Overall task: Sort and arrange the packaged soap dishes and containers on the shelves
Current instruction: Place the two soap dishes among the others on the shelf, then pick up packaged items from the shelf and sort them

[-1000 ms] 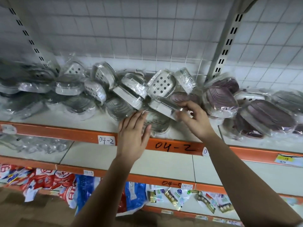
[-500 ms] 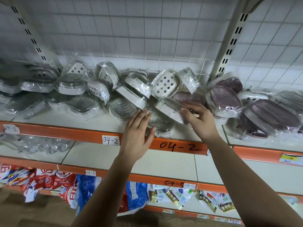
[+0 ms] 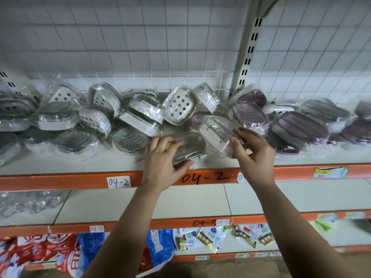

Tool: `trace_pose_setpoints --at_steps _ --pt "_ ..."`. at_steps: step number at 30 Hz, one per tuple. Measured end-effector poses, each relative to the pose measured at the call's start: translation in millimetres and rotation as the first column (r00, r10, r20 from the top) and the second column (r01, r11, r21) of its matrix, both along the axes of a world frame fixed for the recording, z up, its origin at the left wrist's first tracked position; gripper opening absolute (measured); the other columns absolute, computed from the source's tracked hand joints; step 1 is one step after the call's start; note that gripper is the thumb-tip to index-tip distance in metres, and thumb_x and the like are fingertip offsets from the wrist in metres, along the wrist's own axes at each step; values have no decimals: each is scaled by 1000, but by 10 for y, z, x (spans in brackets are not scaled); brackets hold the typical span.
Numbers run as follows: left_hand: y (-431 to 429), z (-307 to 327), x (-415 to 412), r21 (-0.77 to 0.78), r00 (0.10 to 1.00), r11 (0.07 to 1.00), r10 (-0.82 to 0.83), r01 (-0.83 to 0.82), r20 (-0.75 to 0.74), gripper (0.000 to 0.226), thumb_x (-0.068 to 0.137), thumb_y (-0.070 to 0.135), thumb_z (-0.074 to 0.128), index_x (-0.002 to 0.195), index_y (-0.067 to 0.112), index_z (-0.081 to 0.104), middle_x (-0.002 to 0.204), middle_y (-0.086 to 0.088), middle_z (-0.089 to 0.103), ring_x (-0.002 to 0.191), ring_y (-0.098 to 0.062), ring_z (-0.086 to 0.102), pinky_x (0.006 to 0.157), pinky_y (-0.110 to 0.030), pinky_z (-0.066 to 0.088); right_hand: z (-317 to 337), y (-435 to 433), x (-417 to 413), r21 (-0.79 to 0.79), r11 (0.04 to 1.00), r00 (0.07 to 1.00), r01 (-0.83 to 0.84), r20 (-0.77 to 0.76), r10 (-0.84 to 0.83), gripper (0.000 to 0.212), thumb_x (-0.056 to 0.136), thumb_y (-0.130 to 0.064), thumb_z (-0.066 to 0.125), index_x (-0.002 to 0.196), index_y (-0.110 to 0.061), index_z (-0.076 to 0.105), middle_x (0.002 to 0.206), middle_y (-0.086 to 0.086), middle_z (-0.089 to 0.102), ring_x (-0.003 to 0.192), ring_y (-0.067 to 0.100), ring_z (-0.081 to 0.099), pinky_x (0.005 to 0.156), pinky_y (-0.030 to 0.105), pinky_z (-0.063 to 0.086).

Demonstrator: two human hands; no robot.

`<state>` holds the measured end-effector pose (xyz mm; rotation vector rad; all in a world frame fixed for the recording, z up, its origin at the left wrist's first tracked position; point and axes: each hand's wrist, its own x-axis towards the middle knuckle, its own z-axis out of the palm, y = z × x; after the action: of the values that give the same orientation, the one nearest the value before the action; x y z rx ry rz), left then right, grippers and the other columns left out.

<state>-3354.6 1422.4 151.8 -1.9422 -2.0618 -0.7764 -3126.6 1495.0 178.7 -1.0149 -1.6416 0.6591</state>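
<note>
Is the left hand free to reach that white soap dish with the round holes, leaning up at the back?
Probably not yet: the left hand already grips a grey ribbed dish, though nothing blocks the holed white dish behind it.

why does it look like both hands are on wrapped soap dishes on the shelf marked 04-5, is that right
Not quite: the shelf is marked 04-2, as the head view shows; 04-5 is the next shelf down. The rest holds: the left hand is on a grey dish and the right hand on a clear-wrapped dish.

Two hands (image 3: 162,159), three orange-edged shelves (image 3: 60,180), many wrapped soap dishes (image 3: 178,105).
</note>
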Motion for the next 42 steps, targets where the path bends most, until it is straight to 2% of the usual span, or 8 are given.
trace_pose_setpoints --at_steps 3,5,9,16,24,29,35,42 --pt "21 -37 0 1 995 996 -94 94 27 63 85 56 48 128 12 62 124 -10 53 124 -29 42 104 -46 38 -38 -52 65 3 999 999 44 29 -44 42 85 -47 63 114 -19 72 122 -2 63 103 27 64 88 47 53" --pt "8 -68 -8 -28 991 991 -130 131 39 66 86 50 44 137 11 54 141 -11 47 139 -31 30 118 -44 21 -61 -84 105 14 998 997 65 28 -65 42 85 -48 61 115 -20 71 122 -2 63 102 30 63 89 50 52" --pt "30 -89 -33 -74 986 986 -141 147 85 65 89 50 41 146 18 41 154 -1 36 148 -23 14 119 -33 6 -87 -127 180 11 997 996 77 40 -77 42 85 -46 62 116 -19 71 122 -1 63 109 27 62 94 49 49" --pt "2 2 53 -22 989 991 -134 135 55 63 96 52 48 142 10 47 150 -3 43 145 -21 25 114 -45 32 -94 -194 278 52 996 998 69 13 -69 36 90 -33 66 115 -8 71 122 8 65 119 13 58 98 38 49" --pt "-119 200 493 349 989 925 -142 147 -40 53 96 39 53 131 0 57 134 -13 58 132 -29 46 108 -44 39 -60 -344 804 211 969 991 133 -1 -136 34 88 -24 67 114 -3 70 121 9 65 121 23 58 103 41 46" --pt "-223 97 1303 364 979 910 -198 199 -42 49 94 35 55 127 -1 61 132 -15 60 130 -29 49 101 -46 44 -107 -480 1543 247 942 973 227 -11 -232 32 87 -21 67 113 -2 70 119 6 64 130 27 51 108 31 41" --pt "-381 -20 2587 316 968 917 -250 244 -21 50 95 39 53 128 2 61 132 -13 60 130 -27 50 99 -49 45 -162 -756 2856 188 940 952 285 58 -300 33 87 -22 67 113 -2 70 121 12 66 124 24 56 106 34 43" --pt "-530 -289 3948 238 966 939 -260 249 15 50 94 42 51 125 4 65 132 -10 61 129 -25 51 95 -40 42 -448 -1002 4201 180 918 908 352 174 -382 33 87 -24 67 112 -4 71 118 12 67 121 25 58 104 32 43"
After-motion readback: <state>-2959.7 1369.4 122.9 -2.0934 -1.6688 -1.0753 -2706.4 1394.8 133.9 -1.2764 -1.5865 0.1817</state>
